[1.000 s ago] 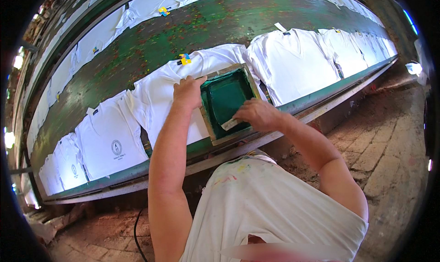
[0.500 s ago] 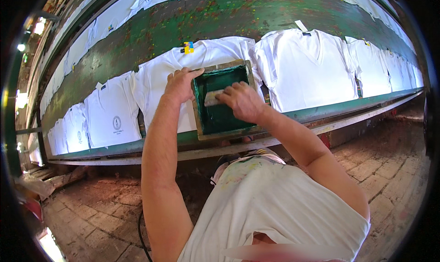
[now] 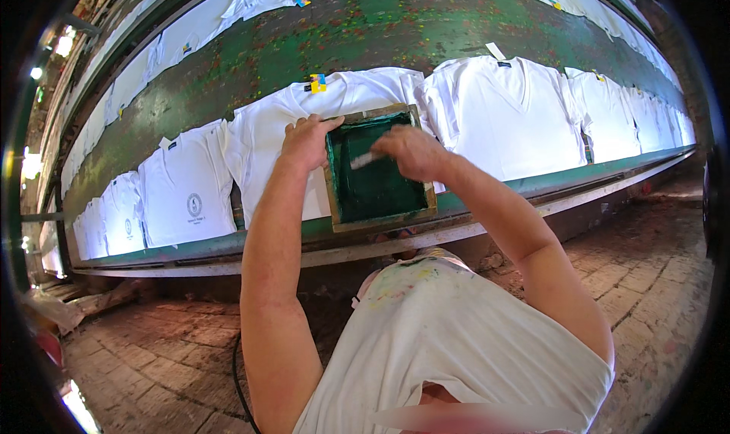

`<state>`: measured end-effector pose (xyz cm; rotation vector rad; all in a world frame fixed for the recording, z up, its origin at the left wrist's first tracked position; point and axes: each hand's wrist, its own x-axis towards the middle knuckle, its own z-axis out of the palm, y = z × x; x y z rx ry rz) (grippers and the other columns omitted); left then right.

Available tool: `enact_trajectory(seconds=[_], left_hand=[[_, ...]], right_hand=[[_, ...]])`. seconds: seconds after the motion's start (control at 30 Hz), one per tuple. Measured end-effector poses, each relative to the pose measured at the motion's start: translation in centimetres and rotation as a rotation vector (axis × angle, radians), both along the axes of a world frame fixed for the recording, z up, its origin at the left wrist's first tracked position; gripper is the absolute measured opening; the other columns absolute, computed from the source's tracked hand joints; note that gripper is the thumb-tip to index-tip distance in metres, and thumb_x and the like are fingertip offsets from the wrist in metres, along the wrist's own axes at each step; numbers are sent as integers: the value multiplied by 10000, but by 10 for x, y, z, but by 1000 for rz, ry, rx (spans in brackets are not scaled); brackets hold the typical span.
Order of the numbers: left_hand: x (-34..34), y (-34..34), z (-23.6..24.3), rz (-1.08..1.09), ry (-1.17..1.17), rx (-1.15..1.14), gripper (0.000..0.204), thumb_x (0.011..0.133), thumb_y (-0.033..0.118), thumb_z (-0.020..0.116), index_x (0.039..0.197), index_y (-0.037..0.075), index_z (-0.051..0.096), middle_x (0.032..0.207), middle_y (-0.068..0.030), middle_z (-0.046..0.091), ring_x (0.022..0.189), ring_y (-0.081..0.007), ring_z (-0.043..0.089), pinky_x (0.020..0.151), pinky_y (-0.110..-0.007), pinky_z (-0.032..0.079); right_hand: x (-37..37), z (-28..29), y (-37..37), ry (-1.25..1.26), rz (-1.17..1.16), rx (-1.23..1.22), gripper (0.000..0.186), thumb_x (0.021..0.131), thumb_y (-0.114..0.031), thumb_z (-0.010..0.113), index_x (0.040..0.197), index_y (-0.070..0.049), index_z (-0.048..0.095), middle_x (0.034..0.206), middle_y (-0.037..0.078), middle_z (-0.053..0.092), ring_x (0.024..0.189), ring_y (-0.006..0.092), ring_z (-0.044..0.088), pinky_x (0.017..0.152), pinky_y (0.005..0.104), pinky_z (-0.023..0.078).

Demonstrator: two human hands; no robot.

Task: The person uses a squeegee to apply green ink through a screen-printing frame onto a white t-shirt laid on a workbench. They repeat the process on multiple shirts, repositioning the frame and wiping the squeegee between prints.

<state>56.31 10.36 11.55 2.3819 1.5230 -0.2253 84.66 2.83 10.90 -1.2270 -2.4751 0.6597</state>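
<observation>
My left hand (image 3: pixel 306 139) grips the upper left edge of a square wooden screen frame (image 3: pixel 428 202) with a dark green, wet-looking inside. The frame lies over a white T-shirt (image 3: pixel 275 160) spread on the long table. My right hand (image 3: pixel 411 151) is closed on a narrow pale squeegee (image 3: pixel 365 157) in the upper half of the screen. To the right lies a plain white V-neck shirt (image 3: pixel 506 130). To the left, another white shirt (image 3: pixel 186 183) bears a small dark round print.
The green, paint-speckled table (image 3: pixel 380 23) carries rows of white shirts along its near and far edges, some with small yellow and blue tags. A metal rail (image 3: pixel 532 206) runs along the near edge. Below are a brick floor (image 3: pixel 639 297) and a black cord (image 3: pixel 236 373) beside my left arm.
My right hand and the squeegee have moved from the lower part of the screen up to its upper half. My left hand still holds the frame. The view has shifted slightly.
</observation>
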Motion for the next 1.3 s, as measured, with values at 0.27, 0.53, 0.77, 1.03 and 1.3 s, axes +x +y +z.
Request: enact_trajectory(seconds=[0.27,0.53,0.77,1.03,1.3], left_hand=[[1,0,4,-16,37,9,1074,671,124,1042,1622,406,630,1467,-84,672,1378,-354,651,1184,-544,487],[-8,6,-5,-48,-57,9,993,721,139,1020,1598,425,652,1441,-86,672,1371,-338,653,1173,-562,494],[-10,1,-7,-14,-85,51,1009,697,115,1033,1603,353,660,1487,-99,667,1424,-349,619,1183,-548,500],[-33,-41,-36,258,-415,114,825,784,50,976,1550,86,673,1387,-207,715,1330,-414,664,1170,-527,521],[-1,-144,-100,412,-838,392,606,865,-49,796,1458,29,703,1394,-232,693,1324,-438,637,1170,-537,492]], right_hand=[[-13,-3,12,-67,-107,136,480,863,58,664,1293,-107,799,1221,145,786,1176,389,719,1064,499,565],[-26,0,-74,-56,-19,192,521,823,-30,753,1336,-117,776,1124,145,765,1075,368,739,968,495,588],[-32,0,-127,-95,-24,165,515,826,-84,785,1339,-115,773,1207,120,756,1142,328,713,1036,462,565],[-35,0,-150,-18,-27,217,451,886,-188,845,1326,-118,775,1288,131,745,1233,352,688,1091,474,554],[-7,-5,-155,293,-456,177,469,956,-75,826,1414,-44,728,1404,199,711,1299,437,659,1092,524,561]])
